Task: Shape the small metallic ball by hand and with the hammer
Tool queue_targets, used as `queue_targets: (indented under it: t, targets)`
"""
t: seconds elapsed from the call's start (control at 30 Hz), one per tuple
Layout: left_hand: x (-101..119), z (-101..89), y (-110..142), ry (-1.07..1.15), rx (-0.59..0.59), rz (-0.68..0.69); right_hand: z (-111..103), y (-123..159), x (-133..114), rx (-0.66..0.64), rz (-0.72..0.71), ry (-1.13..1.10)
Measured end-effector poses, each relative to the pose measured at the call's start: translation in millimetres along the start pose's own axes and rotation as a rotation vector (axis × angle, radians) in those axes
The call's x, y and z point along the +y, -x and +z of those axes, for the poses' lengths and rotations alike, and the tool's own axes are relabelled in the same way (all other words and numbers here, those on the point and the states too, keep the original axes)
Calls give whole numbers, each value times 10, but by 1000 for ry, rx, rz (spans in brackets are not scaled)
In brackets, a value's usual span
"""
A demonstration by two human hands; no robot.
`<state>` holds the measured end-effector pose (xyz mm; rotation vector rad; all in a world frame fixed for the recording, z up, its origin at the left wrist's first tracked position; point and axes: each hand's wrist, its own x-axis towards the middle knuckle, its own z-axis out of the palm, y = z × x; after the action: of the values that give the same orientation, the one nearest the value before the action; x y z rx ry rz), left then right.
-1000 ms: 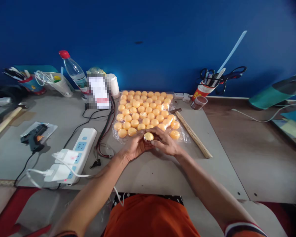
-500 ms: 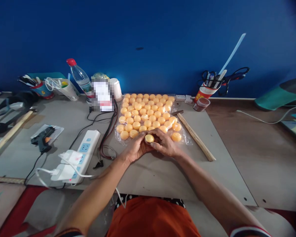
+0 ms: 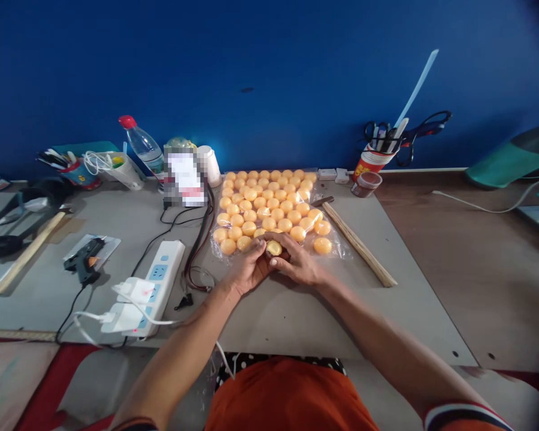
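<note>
Head view, held piece (image 3: 273,248), balls (image 3: 263,213) beyond, hammer (image 3: 360,244) alongside

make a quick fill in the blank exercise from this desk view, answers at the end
The yellowish piece is held with ____ hands, the left hand and the right hand.
The wooden handle beside the orange balls lies on their ____ side.
The clear bottle has a ____ cap.
The wall is ____.

Missing words: two; right; red; blue
</note>
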<state>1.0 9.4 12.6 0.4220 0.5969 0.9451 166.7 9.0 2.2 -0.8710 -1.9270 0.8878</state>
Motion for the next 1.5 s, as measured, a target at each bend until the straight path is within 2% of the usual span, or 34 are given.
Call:
queue_targets:
  t: [0.37,0.5,0.67,0.73,0.8,0.87,0.93,1.0,1.07,1.13,1.33,1.5]
  targets:
    - [-37,3,-4,-3,-41,30,99,-4,98,64,-46,54]
    - [-49,-21,-12,-9,-49,26,129,-4,104,82,-21,91]
    - [49,-6,19,-31,-69,-10,41,10,24,94,-28,49]
    - [114,-2,23,-40,-59,-24,-56,16,5,184,29,29]
    - [168,-6,16,-11,10,19,-173,16,-2,321,128,26]
    - [201,-14,4,24,81,26,-287,8,-6,373,206,49]
    - [214,-20,-6,47,108,23,-369,-3,-12,305,228,75]
    - [213,-27,-13,56,104,27,-401,-11,-21,166,181,127]
    - [207,-38,-19,49,88,47,-384,-14,-26,20,109,215]
    - [197,-56,-28,31,73,70,-343,-14,-22,-74,73,326]
    - [156,-87,-47,-28,53,120,-275,-10,36,-139,32,581]
    - [148,-76,-41,-50,54,129,-232,15,57,-139,-17,657]
